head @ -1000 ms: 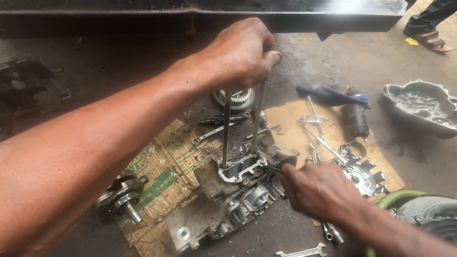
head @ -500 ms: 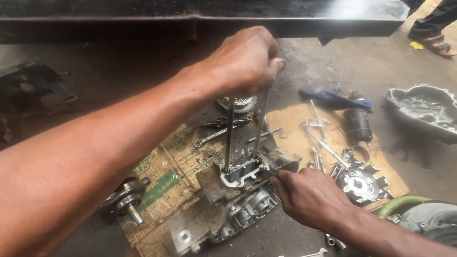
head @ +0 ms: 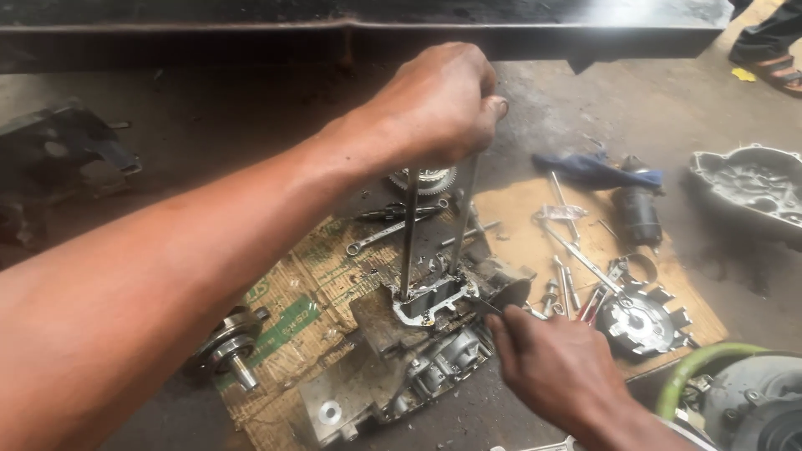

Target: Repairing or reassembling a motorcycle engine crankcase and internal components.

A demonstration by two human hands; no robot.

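- My left hand [head: 439,104] is clenched around two long studs [head: 408,234] rising from the engine case [head: 418,351].
- My right hand [head: 551,363] presses a thin tool [head: 484,306] against it; whether it is grasping the tool, I cannot tell.
- Spanners [head: 388,232] and a flywheel [head: 639,321] crowd the cardboard [head: 518,234].

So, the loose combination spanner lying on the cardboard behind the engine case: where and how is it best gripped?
Probably mid-shank, from above. The spanner lies flat and slanted on the cardboard, its slim straight shank bare between the two heads. The left hand, gripping the upright studs, hangs above it, so come in from the side.
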